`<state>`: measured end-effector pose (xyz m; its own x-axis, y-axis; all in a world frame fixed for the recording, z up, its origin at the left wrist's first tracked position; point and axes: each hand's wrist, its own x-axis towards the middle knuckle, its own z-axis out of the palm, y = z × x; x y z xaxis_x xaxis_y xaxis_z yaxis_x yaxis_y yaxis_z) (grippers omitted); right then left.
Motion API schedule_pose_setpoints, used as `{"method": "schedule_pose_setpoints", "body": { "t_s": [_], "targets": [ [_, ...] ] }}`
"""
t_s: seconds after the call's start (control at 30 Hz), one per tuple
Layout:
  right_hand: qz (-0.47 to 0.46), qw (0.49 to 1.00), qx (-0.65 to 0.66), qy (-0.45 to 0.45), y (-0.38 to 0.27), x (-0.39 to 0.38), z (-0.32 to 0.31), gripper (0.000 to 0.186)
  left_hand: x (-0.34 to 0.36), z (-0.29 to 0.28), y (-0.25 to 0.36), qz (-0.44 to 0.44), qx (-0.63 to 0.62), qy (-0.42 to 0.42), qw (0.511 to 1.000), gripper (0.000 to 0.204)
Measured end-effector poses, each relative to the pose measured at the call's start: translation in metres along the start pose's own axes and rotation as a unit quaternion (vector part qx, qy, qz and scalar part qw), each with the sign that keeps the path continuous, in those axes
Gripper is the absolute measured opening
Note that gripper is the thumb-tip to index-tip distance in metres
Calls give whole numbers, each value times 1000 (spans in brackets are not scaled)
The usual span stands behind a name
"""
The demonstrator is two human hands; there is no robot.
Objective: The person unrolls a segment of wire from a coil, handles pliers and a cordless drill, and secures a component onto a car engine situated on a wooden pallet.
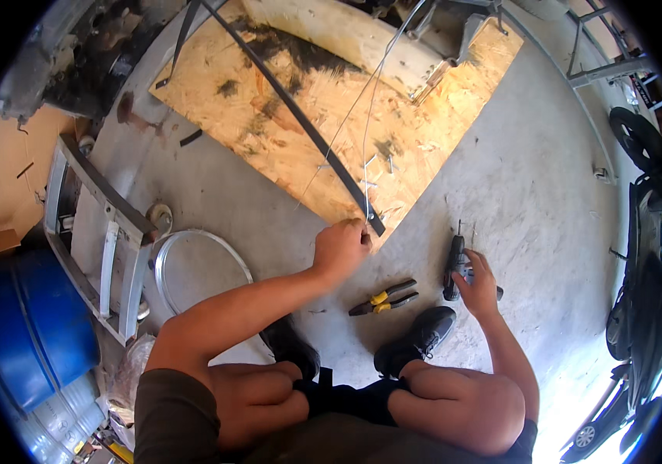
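My left hand (pixel 342 253) is closed, thumb and fingers pinched beside the near end of a black flat metal bar (pixel 300 116). What the pinch holds is too small to make out. A thin wire (pixel 367 147) runs down to this same end of the bar. The bar slants across a stained wood-chip board (pixel 257 143). On the right, a cordless drill (pixel 455 265) lies on the concrete floor, its bit pointing away from me. My right hand (pixel 479 288) curls around its grip. Pliers with yellow and black handles (pixel 383 297) lie between my hands.
Several small metal pins (pixel 381 164) lie on the board, and a pale beam (pixel 338 35) rests along its far side. To the left are a silver ring (pixel 162 267), a grey metal frame (pixel 118 209) and a blue drum (pixel 33 325). A motorcycle (pixel 640 247) stands at the right.
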<state>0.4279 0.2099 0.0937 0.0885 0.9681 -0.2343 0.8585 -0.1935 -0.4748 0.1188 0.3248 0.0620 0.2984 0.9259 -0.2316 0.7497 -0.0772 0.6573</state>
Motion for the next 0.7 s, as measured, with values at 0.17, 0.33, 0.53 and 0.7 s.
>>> {"method": "schedule_pose_setpoints", "body": {
  "t_s": [0.17,0.33,0.53,0.7],
  "targets": [
    [-34,965,193,-174,-124,53,-31,40,3,-8,7,1,-64,16,998,16],
    [-69,982,175,12,-173,122,22,44,28,-55,4,-4,-121,271,955,32],
    [-49,954,292,-39,-208,145,31,27,29,-59,-13,17,-133,120,984,11],
    [-61,946,319,14,-175,68,13,21,-24,-57,21,109,-180,33,977,7]
  ]
}}
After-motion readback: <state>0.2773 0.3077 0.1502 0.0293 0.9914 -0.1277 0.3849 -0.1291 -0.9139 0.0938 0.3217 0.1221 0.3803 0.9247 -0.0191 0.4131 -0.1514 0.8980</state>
